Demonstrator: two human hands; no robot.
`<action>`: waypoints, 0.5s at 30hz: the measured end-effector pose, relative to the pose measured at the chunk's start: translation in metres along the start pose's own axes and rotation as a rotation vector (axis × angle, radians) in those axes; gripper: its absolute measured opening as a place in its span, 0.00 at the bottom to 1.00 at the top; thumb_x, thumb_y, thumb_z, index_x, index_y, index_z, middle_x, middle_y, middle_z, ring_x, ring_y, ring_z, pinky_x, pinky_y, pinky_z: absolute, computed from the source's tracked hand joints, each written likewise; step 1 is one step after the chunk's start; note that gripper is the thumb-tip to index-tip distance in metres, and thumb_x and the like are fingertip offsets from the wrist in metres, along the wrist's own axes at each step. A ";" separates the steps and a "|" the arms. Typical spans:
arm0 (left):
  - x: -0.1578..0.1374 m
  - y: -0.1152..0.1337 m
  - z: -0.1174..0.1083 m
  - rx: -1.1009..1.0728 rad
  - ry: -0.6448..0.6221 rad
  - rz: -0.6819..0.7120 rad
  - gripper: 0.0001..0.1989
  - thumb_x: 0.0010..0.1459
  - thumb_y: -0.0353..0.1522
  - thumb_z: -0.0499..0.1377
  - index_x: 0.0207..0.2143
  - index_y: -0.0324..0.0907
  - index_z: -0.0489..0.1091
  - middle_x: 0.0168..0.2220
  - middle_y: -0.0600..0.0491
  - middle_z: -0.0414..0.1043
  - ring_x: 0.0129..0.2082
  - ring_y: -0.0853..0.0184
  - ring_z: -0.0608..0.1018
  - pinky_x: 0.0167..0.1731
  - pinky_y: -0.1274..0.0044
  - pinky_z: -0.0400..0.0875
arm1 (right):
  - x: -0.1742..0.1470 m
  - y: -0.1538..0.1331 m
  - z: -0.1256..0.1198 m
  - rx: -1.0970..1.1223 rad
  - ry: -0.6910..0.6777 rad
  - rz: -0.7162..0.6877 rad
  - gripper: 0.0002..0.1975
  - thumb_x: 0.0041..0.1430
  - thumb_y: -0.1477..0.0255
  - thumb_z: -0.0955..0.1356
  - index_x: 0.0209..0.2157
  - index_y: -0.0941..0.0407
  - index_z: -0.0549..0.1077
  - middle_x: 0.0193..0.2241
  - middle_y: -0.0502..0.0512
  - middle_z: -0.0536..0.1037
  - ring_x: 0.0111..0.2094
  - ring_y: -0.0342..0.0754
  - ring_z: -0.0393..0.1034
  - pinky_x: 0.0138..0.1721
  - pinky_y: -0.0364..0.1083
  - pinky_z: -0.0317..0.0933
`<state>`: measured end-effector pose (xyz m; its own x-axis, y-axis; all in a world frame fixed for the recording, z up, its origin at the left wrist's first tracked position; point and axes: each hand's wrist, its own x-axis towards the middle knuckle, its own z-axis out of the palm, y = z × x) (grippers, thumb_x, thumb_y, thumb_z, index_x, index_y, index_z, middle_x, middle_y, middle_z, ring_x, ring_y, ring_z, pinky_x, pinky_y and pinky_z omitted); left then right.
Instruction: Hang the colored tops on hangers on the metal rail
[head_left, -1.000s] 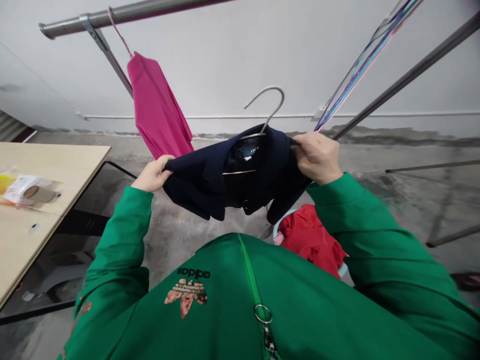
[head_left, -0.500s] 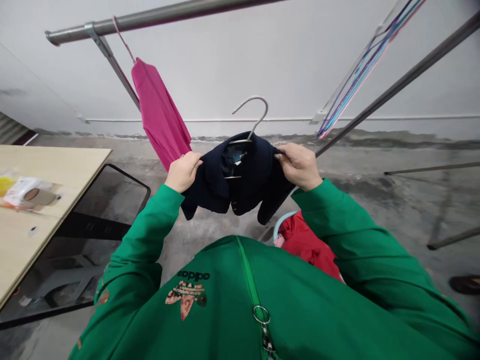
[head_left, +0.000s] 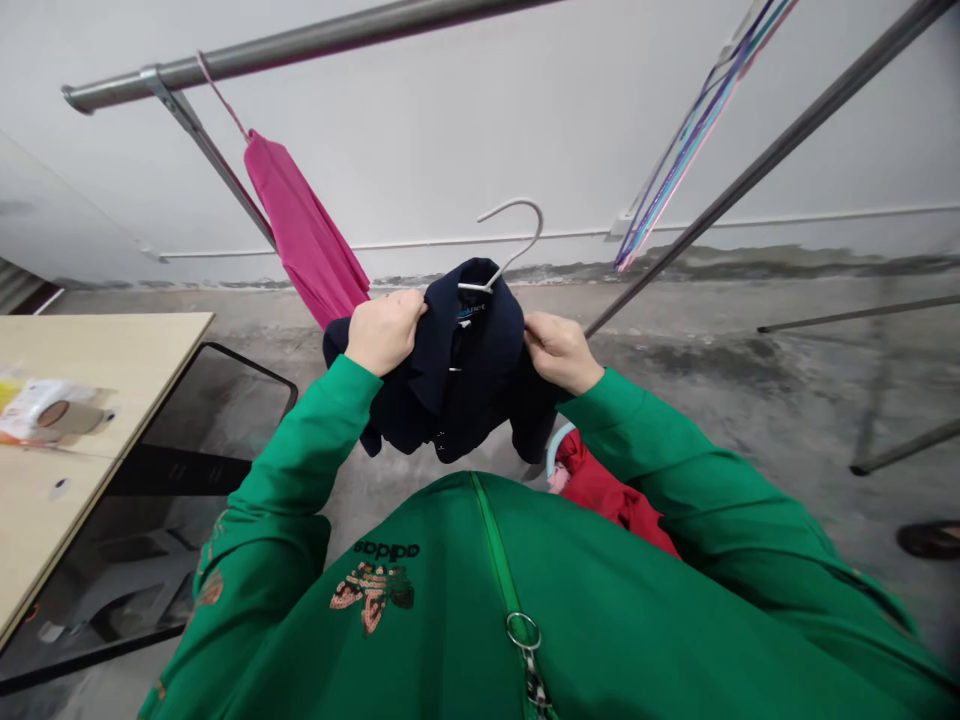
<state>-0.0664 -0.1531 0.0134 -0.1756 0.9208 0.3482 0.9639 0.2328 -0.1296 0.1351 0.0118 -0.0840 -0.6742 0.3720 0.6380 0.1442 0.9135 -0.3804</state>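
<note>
Navy jacket (head_left: 450, 400) between left fingers (head_left: 411, 308) and right fingers (head_left: 536, 337), both in a pinch on it beside the collar (head_left: 510, 322).

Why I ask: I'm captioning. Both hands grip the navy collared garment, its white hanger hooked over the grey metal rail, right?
Not hooked: the head view shows the white hanger free of the grey metal rail. Left hand and right hand do grip the navy collared garment.

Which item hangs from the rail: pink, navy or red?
The pink garment hangs from the metal rail; the left hand and right hand hold the navy jacket, and the red cloth lies heaped below.
</note>
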 end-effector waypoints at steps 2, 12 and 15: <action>0.004 0.004 -0.002 -0.023 0.017 -0.009 0.18 0.66 0.35 0.41 0.38 0.38 0.69 0.35 0.42 0.75 0.36 0.58 0.76 0.29 0.71 0.62 | 0.000 -0.004 0.003 -0.014 0.000 0.003 0.14 0.60 0.70 0.57 0.37 0.56 0.73 0.29 0.59 0.77 0.33 0.52 0.72 0.35 0.49 0.65; -0.012 -0.037 0.004 -0.084 0.106 -0.028 0.18 0.65 0.36 0.42 0.41 0.40 0.69 0.36 0.44 0.75 0.38 0.60 0.76 0.35 0.72 0.66 | -0.004 0.004 -0.020 -0.254 -0.099 -0.144 0.14 0.64 0.67 0.57 0.37 0.56 0.71 0.28 0.59 0.76 0.32 0.51 0.70 0.37 0.50 0.60; -0.017 -0.037 0.009 -0.091 0.099 -0.035 0.19 0.65 0.37 0.42 0.41 0.39 0.69 0.36 0.43 0.75 0.38 0.59 0.76 0.36 0.71 0.66 | -0.001 0.002 -0.025 -0.241 -0.222 -0.168 0.15 0.63 0.63 0.59 0.43 0.58 0.69 0.35 0.61 0.77 0.36 0.53 0.71 0.38 0.50 0.61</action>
<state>-0.1011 -0.1745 0.0037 -0.1930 0.8763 0.4415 0.9725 0.2307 -0.0328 0.1542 0.0175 -0.0684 -0.8397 0.1930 0.5076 0.1670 0.9812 -0.0968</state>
